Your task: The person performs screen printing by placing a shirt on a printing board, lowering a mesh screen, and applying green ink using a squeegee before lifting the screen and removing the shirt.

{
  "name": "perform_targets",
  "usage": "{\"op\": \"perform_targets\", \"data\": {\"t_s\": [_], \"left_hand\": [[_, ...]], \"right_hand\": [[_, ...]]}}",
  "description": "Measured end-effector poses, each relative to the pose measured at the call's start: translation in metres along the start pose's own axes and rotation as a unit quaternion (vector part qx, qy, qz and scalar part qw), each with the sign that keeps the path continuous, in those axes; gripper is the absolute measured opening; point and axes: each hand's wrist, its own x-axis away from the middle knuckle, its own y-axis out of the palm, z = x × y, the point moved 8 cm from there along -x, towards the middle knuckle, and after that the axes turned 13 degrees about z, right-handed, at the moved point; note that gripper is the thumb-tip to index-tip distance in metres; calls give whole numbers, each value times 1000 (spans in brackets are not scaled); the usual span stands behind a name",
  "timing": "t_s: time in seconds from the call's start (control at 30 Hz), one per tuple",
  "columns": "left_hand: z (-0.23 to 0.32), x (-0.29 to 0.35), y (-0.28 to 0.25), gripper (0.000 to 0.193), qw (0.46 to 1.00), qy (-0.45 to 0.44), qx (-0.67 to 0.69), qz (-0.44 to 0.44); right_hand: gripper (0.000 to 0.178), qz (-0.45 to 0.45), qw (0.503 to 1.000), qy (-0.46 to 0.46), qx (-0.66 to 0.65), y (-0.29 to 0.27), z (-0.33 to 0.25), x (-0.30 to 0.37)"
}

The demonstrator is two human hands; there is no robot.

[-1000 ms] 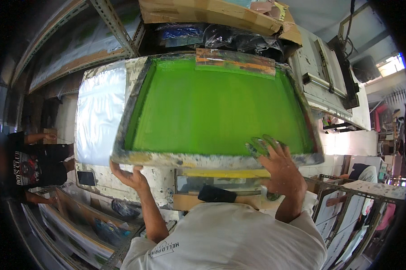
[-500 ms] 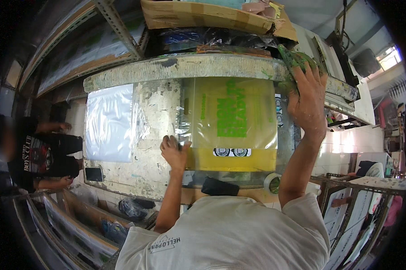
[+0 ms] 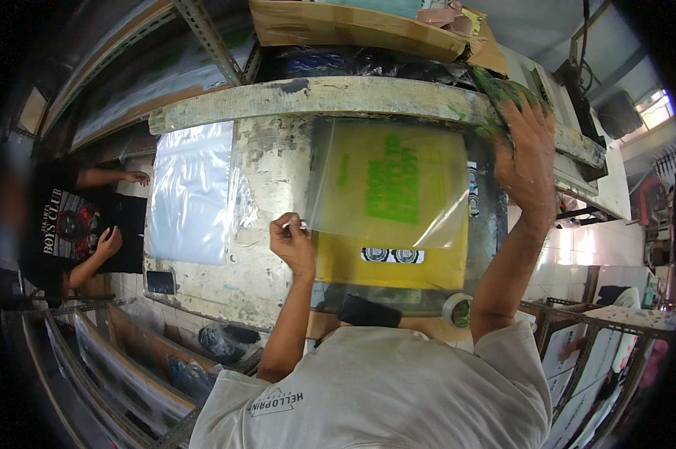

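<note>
My left hand [image 3: 291, 243] pinches the near left corner of a clear plastic bag [image 3: 334, 213] with green print. The bag's left side is lifted and slanting; the rest lies over a yellow sheet [image 3: 338, 269] on the worktable. At the far right, my right hand [image 3: 529, 153] lies with fingers spread on a green-stained thing [image 3: 495, 88] at the end of a pale, paint-crusted bar [image 3: 300, 99]. Whether that thing is a rag or a tool I cannot tell. A label with two round dark marks [image 3: 393, 255] shows on the yellow sheet.
White plastic bags [image 3: 192, 194] lie stacked on the table's left, near a dark phone-like slab [image 3: 160, 282]. A black pouch [image 3: 369, 310] and a tape roll [image 3: 456, 309] sit at the near edge. Another person [image 3: 83, 224] is at the left. Racks flank me; a cardboard box [image 3: 368, 34] stands beyond.
My left hand has closed on the bag's corner and raised its left side, so the print now slants. My right hand stays on the green-stained thing. The other person's hands have moved up.
</note>
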Motion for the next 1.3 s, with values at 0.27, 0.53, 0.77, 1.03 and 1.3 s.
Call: {"op": "perform_targets", "data": {"t_s": [0.27, 0.53, 0.77, 1.03, 1.3], "left_hand": [[1, -126, -111, 8, 980, 132, -16, 148], [-5, -215, -267, 12, 943, 162, -11, 292], [51, -166, -270, 40, 697, 383, -348, 496], [-3, -165, -174, 28, 754, 370, -536, 86], [-29, -194, -185, 9, 859, 284, -420, 72]], "right_hand": [[47, 46, 999, -22, 19, 4, 5, 8], [43, 49, 998, -40, 10, 2, 6, 10], [47, 34, 999, -20, 26, 8, 14, 19], [49, 23, 999, -27, 35, 9, 19, 21], [45, 23, 999, -30, 15, 8, 18, 18]]}}
